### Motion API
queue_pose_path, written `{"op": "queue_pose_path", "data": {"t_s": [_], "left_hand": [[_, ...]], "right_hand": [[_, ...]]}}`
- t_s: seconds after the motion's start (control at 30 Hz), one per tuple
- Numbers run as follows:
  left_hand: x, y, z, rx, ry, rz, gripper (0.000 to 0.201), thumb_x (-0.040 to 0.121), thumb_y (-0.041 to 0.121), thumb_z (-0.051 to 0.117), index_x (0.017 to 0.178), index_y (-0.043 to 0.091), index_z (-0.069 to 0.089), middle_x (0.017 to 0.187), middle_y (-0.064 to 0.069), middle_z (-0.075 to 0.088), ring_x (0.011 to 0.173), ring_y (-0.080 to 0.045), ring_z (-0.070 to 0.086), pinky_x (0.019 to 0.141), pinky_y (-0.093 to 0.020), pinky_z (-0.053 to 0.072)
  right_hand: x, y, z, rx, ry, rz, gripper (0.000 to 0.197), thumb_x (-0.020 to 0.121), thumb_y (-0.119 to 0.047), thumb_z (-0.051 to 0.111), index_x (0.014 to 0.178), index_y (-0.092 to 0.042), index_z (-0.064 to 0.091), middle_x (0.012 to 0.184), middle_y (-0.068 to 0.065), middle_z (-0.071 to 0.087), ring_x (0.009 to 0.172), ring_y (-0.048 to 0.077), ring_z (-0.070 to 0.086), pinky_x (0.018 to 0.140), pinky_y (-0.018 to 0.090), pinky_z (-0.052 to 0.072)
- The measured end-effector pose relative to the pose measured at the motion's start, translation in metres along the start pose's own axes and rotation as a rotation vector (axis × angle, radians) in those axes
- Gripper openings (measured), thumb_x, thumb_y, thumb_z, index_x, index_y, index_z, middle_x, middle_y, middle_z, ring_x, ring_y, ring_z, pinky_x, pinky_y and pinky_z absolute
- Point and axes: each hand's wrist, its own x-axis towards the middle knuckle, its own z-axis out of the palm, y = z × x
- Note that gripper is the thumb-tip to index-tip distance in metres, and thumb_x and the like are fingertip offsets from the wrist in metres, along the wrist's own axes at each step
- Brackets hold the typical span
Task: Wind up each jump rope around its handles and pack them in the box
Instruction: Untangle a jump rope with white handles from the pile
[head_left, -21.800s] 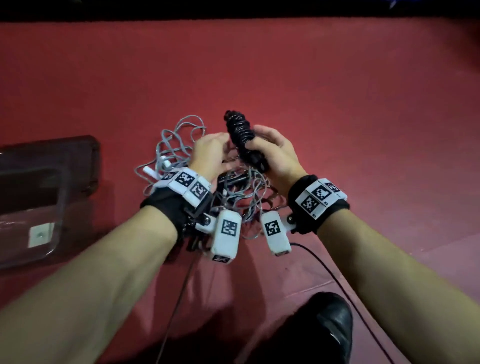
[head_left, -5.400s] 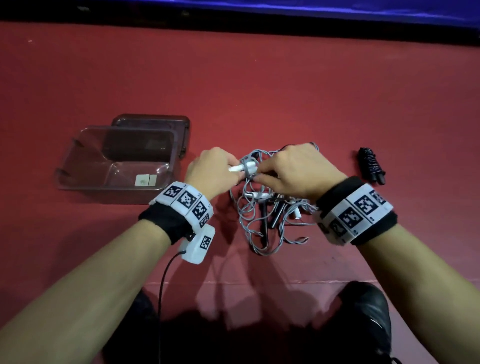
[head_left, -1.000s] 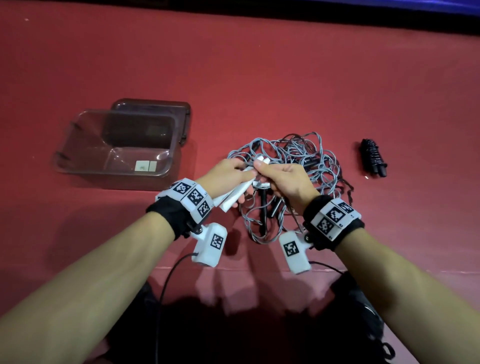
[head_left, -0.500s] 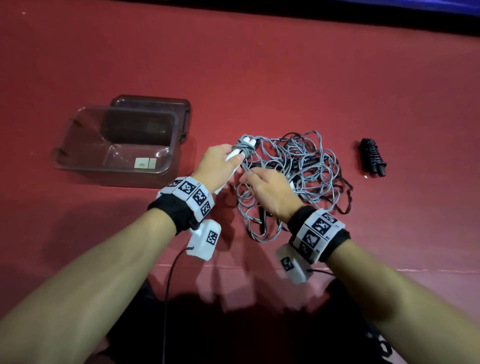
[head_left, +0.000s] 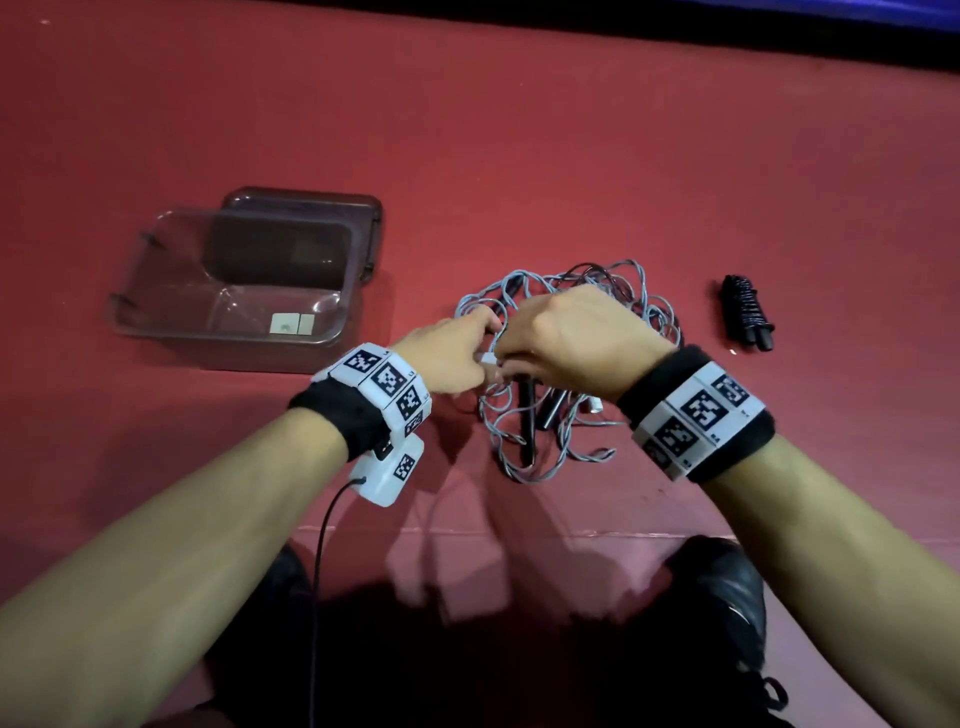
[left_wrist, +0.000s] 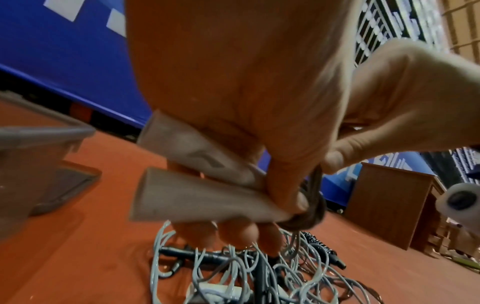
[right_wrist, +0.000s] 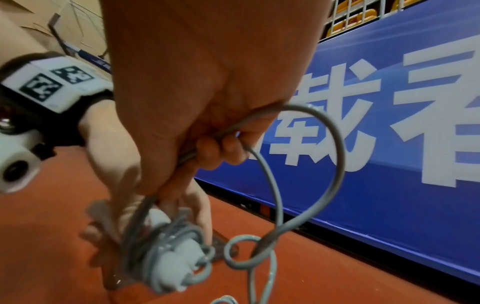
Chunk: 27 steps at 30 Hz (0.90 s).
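Note:
My left hand (head_left: 457, 353) grips the two white handles (left_wrist: 197, 185) of a grey jump rope, held side by side. A few turns of grey cord (right_wrist: 166, 242) are wound round their ends. My right hand (head_left: 576, 338) is just right of the left, its fingers curled round a loop of the grey cord (right_wrist: 306, 164). Under both hands lies a tangle of grey rope (head_left: 566, 415) with dark handles (head_left: 527, 421) in it. A wound black jump rope (head_left: 745, 312) lies on the floor to the right. The clear plastic box (head_left: 234, 291) stands open and empty at the left.
The box's dark lid (head_left: 306, 208) lies behind the box. The floor is red carpet (head_left: 519, 130). A blue banner (right_wrist: 389, 123) runs along the far side. A wooden cabinet (left_wrist: 389, 205) stands to the right, and my black shoes (head_left: 727, 587) are near the bottom edge.
My right hand has risen and swung over the handles with the cord, passing another turn. The left hand has drawn back toward me with the handles.

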Motion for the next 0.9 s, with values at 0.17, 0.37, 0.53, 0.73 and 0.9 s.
{"op": "queue_pose_path", "data": {"t_s": [0.17,0.37,0.53,0.73,0.9], "left_hand": [[-0.004,0.0,-0.013,-0.336,-0.231,0.079,0.026,0.097,0.023,0.069,0.1,0.016,0.043,0.08,-0.006,0.078,0.057,-0.025,0.062,0.059,-0.047,0.057],[-0.019,0.011,-0.039,-0.581,-0.289,0.161,0.017,0.094,0.009,0.071,0.096,0.01,0.055,0.075,-0.016,0.075,0.053,-0.029,0.065,0.049,-0.033,0.053],[-0.021,0.014,-0.036,-0.727,-0.25,0.21,0.021,0.094,0.004,0.069,0.097,0.007,0.048,0.074,-0.027,0.069,0.05,-0.03,0.061,0.042,-0.032,0.052],[-0.009,0.005,-0.026,-0.867,0.042,0.039,0.024,0.094,0.01,0.072,0.104,0.012,0.049,0.087,-0.024,0.075,0.053,-0.027,0.062,0.042,-0.03,0.053],[-0.006,0.009,-0.016,-0.937,0.088,-0.008,0.018,0.096,0.013,0.07,0.103,0.011,0.054,0.076,-0.011,0.074,0.057,-0.027,0.065,0.048,-0.032,0.054]], "right_hand": [[-0.013,0.027,-0.005,0.374,0.121,0.173,0.034,0.082,-0.066,0.063,0.092,-0.036,0.075,0.077,-0.013,0.072,0.072,0.014,0.067,0.064,0.034,0.051],[-0.019,0.023,0.004,1.031,0.25,0.435,0.013,0.084,-0.041,0.077,0.081,-0.029,0.082,0.072,0.005,0.074,0.064,0.013,0.057,0.062,0.033,0.046],[-0.02,0.002,0.027,1.648,0.089,0.702,0.044,0.105,-0.018,0.051,0.068,-0.021,0.076,0.055,0.002,0.059,0.038,0.006,0.042,0.04,0.017,0.034],[-0.012,-0.008,0.037,2.102,0.28,0.858,0.052,0.096,-0.051,0.046,0.079,-0.01,0.073,0.069,0.005,0.056,0.045,0.007,0.021,0.045,0.022,0.01],[-0.01,-0.012,0.032,1.644,0.39,0.863,0.053,0.097,-0.058,0.056,0.093,-0.005,0.062,0.07,0.008,0.048,0.05,0.012,0.027,0.043,0.024,0.019]]}}
